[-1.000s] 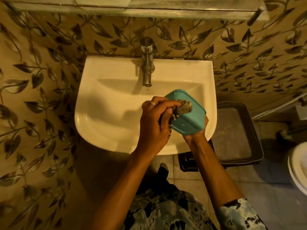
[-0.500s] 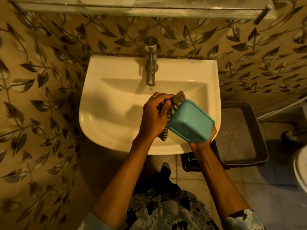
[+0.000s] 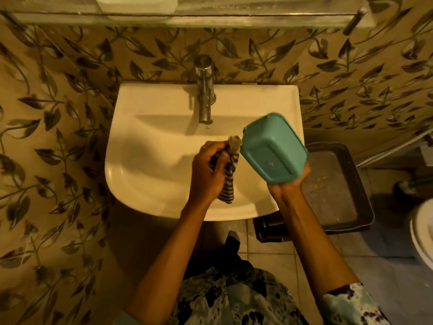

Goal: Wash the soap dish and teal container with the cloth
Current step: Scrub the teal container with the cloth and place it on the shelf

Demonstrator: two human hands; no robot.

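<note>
My right hand point(image 3: 289, 184) holds the teal container point(image 3: 273, 147) from below, tilted bottom-up over the right side of the white sink point(image 3: 145, 174). My left hand point(image 3: 206, 174) grips a striped cloth point(image 3: 228, 181) just left of the container; the cloth's bunched top end touches the container's left edge and its tail hangs down over the basin. No soap dish is visible.
A chrome tap point(image 3: 205, 95) stands at the back of the sink. A dark tray point(image 3: 337, 184) sits on the floor to the right, with a white toilet rim point(image 3: 421, 233) at the far right edge. Leaf-patterned walls surround the sink.
The container has swung up and to the right, away from the cloth. My left hand with the cloth has dropped lower and come off the container's top face.
</note>
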